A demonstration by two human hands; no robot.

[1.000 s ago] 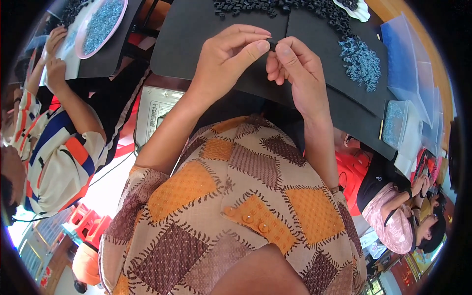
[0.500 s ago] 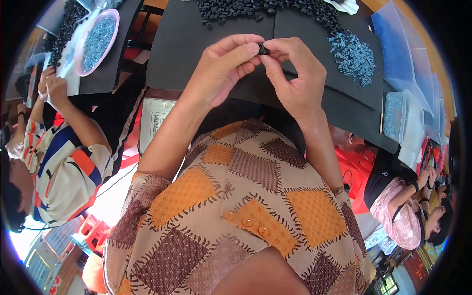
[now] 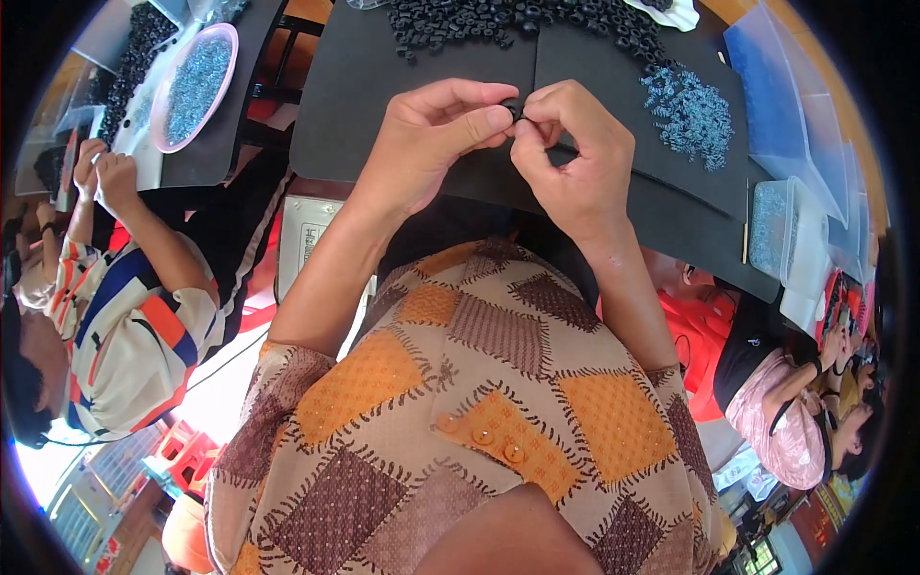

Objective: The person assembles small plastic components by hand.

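Note:
Above the near edge of the black tabletop (image 3: 355, 105), both my hands meet fingertip to fingertip. A small round black part (image 3: 514, 108) is pinched between the thumb and fingers of my left hand (image 3: 436, 134). My right hand (image 3: 577, 153) is closed in a pinch right against that part; whatever sits in its fingertips is hidden. Beyond my hands lies a heap of small black ring-like parts (image 3: 537, 21). To the right of it spreads a pile of small clear-blue pieces (image 3: 692, 113).
Clear plastic bins (image 3: 791, 86) and a tub of blue pieces (image 3: 770, 225) line the right edge. On a neighbouring table at left, a pink-rimmed bowl (image 3: 203, 86) holds blue pieces. Co-workers sit at left (image 3: 144, 307) and right (image 3: 781, 407). A red stool (image 3: 690, 335) stands at right.
My hands have come slightly nearer to me. The right fingers have curled into a tighter pinch beside the black part, which stays in the left fingertips.

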